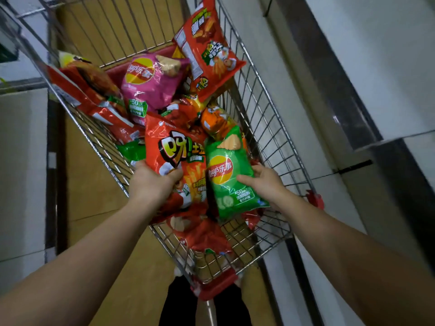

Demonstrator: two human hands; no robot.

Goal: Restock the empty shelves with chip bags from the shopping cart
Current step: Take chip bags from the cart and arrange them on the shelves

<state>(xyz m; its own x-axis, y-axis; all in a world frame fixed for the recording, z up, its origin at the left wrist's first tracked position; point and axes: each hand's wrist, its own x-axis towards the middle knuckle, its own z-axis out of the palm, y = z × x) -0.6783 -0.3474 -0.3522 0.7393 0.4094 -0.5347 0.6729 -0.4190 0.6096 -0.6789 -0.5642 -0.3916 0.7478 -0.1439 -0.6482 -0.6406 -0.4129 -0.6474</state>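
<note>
"Lay's" and "50" show on the green bag (pixel 231 177) and pink bag (pixel 150 83).

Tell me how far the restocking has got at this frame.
Done: nothing can be confirmed; no stocked shelf shows. In hand: the left hand grips a red fries bag and the right hand holds a green Lay's bag, both over the shopping cart. Left: the cart holds many bags, including a pink Lay's bag.
</note>
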